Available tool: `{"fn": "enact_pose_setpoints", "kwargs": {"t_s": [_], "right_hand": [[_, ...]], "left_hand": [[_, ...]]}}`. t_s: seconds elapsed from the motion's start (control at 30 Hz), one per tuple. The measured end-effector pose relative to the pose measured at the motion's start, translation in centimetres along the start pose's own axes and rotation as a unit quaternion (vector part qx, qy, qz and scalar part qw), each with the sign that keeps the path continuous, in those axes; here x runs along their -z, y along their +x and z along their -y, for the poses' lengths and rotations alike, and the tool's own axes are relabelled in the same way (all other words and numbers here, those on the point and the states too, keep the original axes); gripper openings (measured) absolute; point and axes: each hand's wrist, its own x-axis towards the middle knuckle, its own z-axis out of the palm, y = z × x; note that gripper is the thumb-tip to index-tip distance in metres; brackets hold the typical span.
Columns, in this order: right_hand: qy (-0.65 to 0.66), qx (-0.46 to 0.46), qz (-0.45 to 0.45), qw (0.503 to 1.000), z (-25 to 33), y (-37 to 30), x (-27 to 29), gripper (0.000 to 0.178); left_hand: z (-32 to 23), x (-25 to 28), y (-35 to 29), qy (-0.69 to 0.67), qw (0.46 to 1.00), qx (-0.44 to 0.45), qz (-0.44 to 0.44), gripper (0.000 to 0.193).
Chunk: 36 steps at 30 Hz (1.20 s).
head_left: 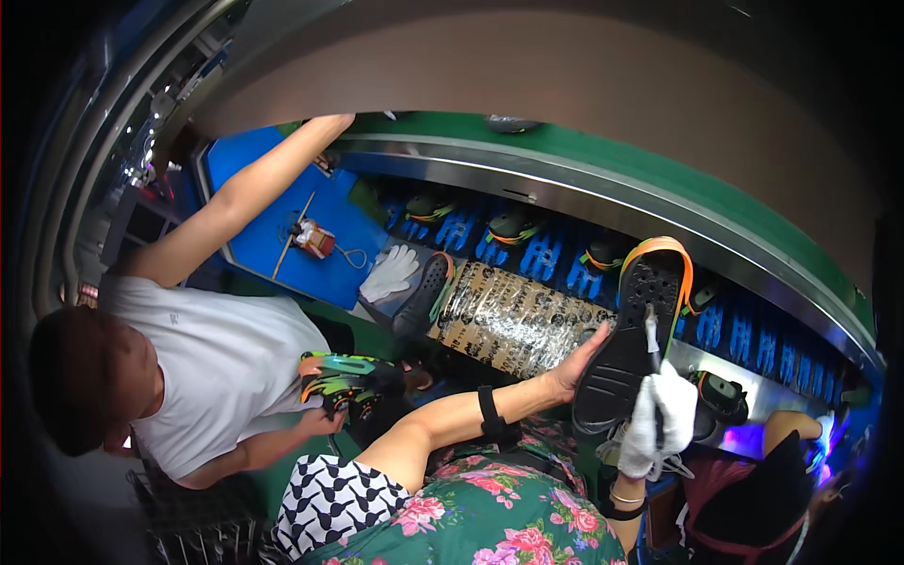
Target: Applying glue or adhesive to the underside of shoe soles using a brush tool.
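the bare left hand grips the left edge of a black clog with round holes and an orange-and-green strap, raised near the tape-wrapped brown bench surface. the white-gloved right hand is closed around a slim white-tipped tool over the clog; i cannot tell whether the tip touches. blue plastic racks stand farther away.

One held black clog, one loose white glove, one tape-covered brown panel, two co-workers
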Motion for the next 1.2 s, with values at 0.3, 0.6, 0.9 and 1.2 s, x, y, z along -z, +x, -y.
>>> {"fn": "enact_pose_setpoints", "kwargs": {"t_s": [0.3,0.6,0.9,1.2], "right_hand": [[-0.018,-0.069,0.019,0.997,-1.4,0.1,-1.0,0.015],[-0.019,0.037,0.077,0.996,0.6,1.1,-1.1,0.024],[0.017,0.058,0.076,0.995,0.5,0.7,-0.3,0.028],[0.010,0.045,0.085,0.995,-1.0,1.0,1.1,0.023]], "left_hand": [[-1.6,1.3,0.9,-0.068,0.995,-0.007,0.066,0.080],[-1.2,-3.2,1.2,0.073,0.995,-0.043,0.046,0.108],[-0.3,-3.2,1.5,0.015,0.996,-0.035,0.075,0.107],[-1.8,-4.2,2.6,-0.078,0.991,-0.054,0.090,0.098]]}}
